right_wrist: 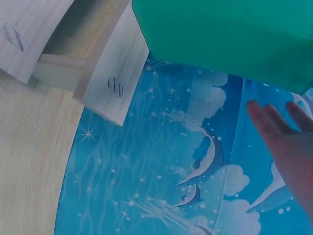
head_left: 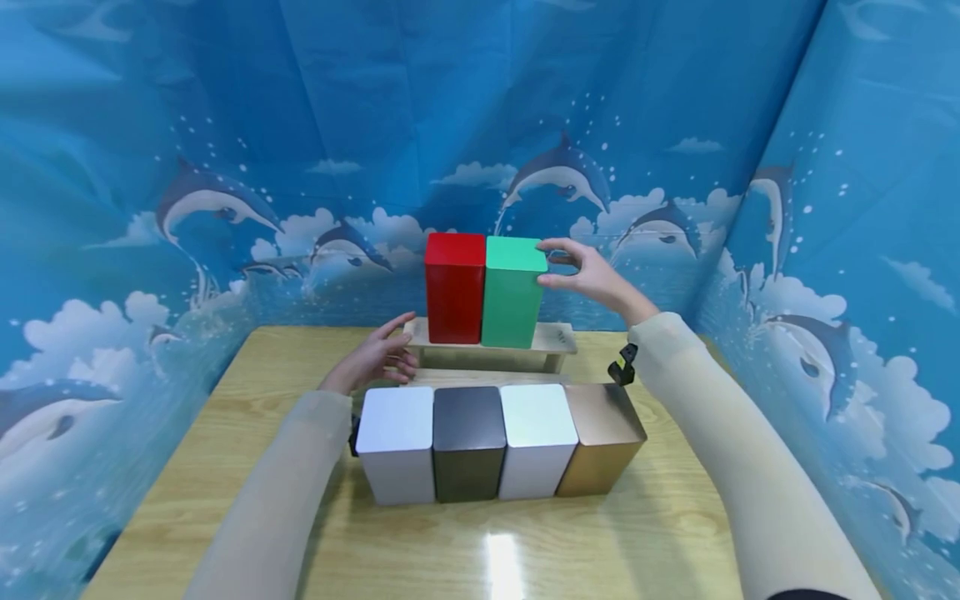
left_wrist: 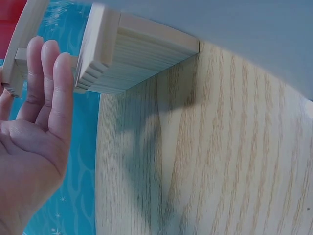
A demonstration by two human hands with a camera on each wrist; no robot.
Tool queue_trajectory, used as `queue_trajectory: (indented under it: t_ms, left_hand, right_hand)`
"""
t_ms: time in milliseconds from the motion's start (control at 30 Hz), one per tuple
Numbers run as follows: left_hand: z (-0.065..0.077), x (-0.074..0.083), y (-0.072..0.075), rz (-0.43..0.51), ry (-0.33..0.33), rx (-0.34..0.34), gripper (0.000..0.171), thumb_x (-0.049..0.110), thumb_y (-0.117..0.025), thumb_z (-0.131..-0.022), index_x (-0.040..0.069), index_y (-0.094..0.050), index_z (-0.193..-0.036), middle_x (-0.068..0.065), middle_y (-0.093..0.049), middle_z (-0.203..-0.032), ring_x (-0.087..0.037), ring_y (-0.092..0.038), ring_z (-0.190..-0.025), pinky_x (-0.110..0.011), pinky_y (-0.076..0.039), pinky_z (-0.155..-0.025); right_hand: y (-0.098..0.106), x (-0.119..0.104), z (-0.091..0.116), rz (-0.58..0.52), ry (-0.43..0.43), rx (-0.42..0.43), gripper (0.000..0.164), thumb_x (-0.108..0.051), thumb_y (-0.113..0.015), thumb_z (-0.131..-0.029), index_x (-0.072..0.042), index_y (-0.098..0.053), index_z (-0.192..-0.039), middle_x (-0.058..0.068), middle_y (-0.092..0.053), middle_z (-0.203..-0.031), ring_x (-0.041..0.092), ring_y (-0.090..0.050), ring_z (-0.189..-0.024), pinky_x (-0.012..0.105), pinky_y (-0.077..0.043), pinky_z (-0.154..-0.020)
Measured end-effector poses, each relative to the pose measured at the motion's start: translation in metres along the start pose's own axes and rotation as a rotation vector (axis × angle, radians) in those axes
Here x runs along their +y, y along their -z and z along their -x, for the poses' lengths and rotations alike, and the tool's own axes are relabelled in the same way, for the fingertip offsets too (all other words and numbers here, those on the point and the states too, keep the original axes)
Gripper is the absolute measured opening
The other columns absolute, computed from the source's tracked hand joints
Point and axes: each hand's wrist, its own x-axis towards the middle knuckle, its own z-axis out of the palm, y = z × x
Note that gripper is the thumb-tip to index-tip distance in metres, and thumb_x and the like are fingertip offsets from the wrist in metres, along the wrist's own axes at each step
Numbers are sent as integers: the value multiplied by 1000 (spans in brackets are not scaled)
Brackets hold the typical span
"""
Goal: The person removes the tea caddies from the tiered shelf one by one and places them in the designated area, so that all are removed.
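A red box [head_left: 454, 292] and a green box [head_left: 513, 296] stand upright side by side on the upper step of a wooden stand [head_left: 557, 337]. My right hand [head_left: 588, 273] is at the green box's upper right edge, its thumb and fingers spread apart and not wrapped round it. The right wrist view shows the fingers [right_wrist: 266, 120] near the green box [right_wrist: 230, 39]; contact is hard to tell. At the stand's left end is my left hand [head_left: 378, 354]. Its fingers extend beside the stand [left_wrist: 151, 46] in the left wrist view, holding nothing.
In front of the stand, a white box [head_left: 396, 450], a black box [head_left: 469, 446], another white box [head_left: 537, 442] and a gold box [head_left: 603, 442] form a row on the wooden table [head_left: 420, 550]. A blue dolphin-print curtain [head_left: 375, 108] hangs behind and at the sides.
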Motion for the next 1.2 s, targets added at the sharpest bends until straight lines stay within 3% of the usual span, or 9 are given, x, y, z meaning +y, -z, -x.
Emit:
queue_trajectory:
  t_ms: [267, 567, 967, 1200]
  left_hand:
    - [-1, 3, -1, -4, -14, 1, 55, 38, -49, -96, 40, -25, -145, -35, -53, -110, -30, -65, -76, -49, -53, -73]
    - [0, 5, -1, 11, -1, -5, 56, 38, -49, -96, 40, -24, -145, -37, -50, -114, -30, -65, -77, -49, -53, -73]
    - [0, 3, -2, -1, 5, 18, 55, 37, -49, -96, 39, -25, -146, -27, -60, -101, -31, -65, -78, -48, -54, -72]
    - [0, 1, -1, -1, 7, 19, 54, 37, -49, -96, 39, -26, -145, -29, -59, -104, -31, -65, -79, -48, -54, -73]
  right_hand:
    - [-3, -1, -5, -34, 24, 31, 59, -28, -71, -83, -19, -43, -134, 0, -31, -144, 26, -32, -131, 48, -36, -100]
    - [-6, 8, -10, -170, 15, 40, 60, -25, -73, -81, -16, -43, -132, 3, -35, -139, 26, -37, -127, 45, -37, -100]
    - [-12, 10, -10, -280, -6, 91, 57, -24, -76, -78, -15, -47, -127, 4, -40, -135, 27, -42, -121, 46, -42, -94]
    - [-12, 11, -5, -365, -5, 116, 52, -18, -75, -79, -13, -49, -124, 4, -40, -135, 30, -41, -123, 45, -46, -90]
